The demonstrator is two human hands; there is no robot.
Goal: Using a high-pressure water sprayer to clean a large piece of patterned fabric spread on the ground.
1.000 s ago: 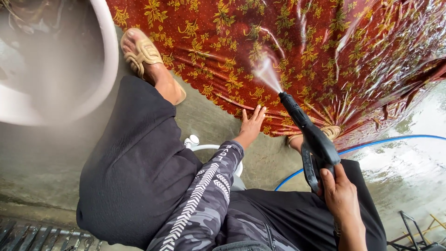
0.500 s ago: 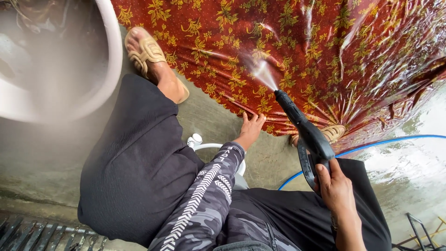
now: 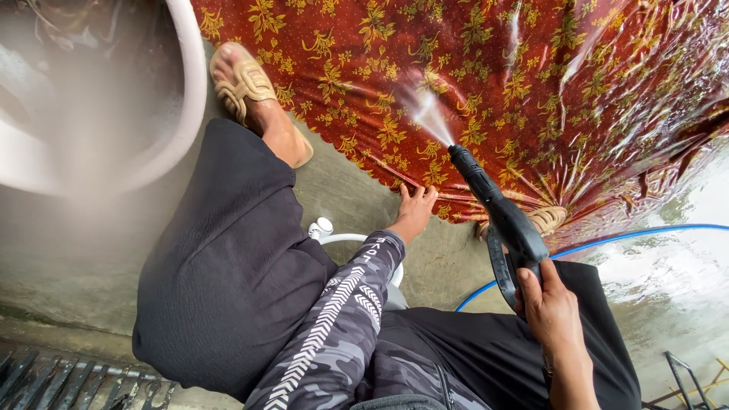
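So the big red floral carpet (image 3: 531, 83) lies flat and soaked on the concrete — left hand (image 3: 414, 212) pins its edge, fingers spread, probably against shifting — while the right hand (image 3: 548, 304) grips the black spray gun (image 3: 497, 209) aimed at it.

- The floor (image 3: 99, 258) is bare grey concrete, damp and dull in soft daylight.
- At the right it lies under a sheet of water (image 3: 668, 266) that shines pale and mirrors the sky.
- A large white tub (image 3: 194, 91) stands at the upper left, its curved rim catching the light.
- A dark metal grate (image 3: 68, 383) runs along the lower left edge.
- A thin metal frame (image 3: 683, 376) shows at the lower right corner.
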